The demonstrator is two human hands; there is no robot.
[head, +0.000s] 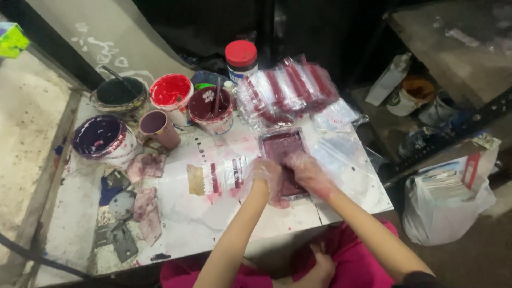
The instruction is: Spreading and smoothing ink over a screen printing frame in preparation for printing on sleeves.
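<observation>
While both gloved hands, left hand [265,175] and right hand [308,172], press the maroon-inked frame [282,154], it looks stiff, light, slippery; grip its 2 side edges.

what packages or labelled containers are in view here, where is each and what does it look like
Stack of clear packets: table's far side, flat, dark red stripes.
Red-lidded jar: behind the paint tubs, round, blue and white label.
White squeeze bottle: lower shelf at right, leaning.
White plastic bag: floor at right, holding printed cards.
Green box: top left corner.

Stained table [186,224] (paint tubs [170,92], rags [145,165]).
</observation>
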